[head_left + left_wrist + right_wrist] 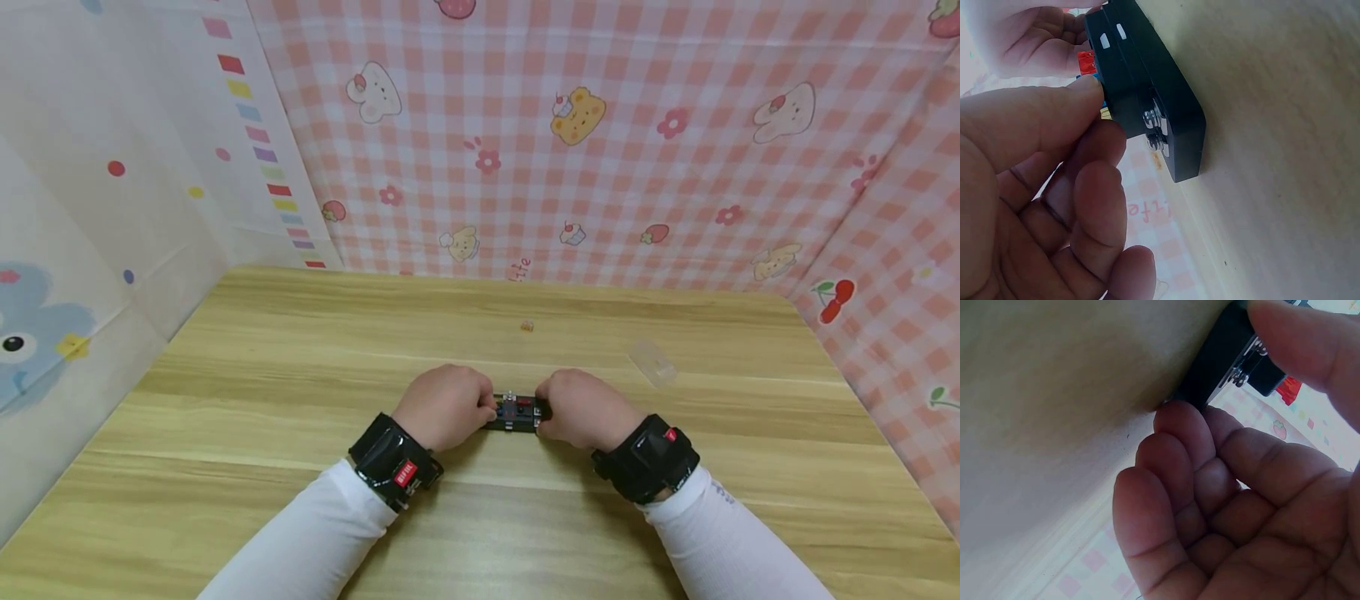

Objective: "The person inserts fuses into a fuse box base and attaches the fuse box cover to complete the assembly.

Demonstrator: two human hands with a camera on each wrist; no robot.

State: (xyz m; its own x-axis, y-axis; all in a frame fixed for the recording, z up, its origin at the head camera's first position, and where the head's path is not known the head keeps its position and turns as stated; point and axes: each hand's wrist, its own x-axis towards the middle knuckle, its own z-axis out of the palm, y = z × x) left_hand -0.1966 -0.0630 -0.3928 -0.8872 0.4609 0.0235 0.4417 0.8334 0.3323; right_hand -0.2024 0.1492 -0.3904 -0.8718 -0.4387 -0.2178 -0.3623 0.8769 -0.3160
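Note:
A small black block with metal terminals (517, 411) sits low over the middle of the table, between both hands. It has a flat base and a raised upper part, with red and blue bits on top. My left hand (446, 408) pinches the upper part near its left end, thumb against index finger. Two silvery terminals (1155, 128) stick out beside those fingertips. The right hand (588, 408) grips the other end of the base, thumb above and fingers below. In the right wrist view the block (1210, 369) is partly covered by that thumb.
A clear plastic piece (652, 363) lies on the wooden table (262, 467) beyond the right hand. A tiny orange-brown item (527, 327) lies farther back. Pink checked cloth (510, 192) hangs behind the table, with patterned cloth at both sides.

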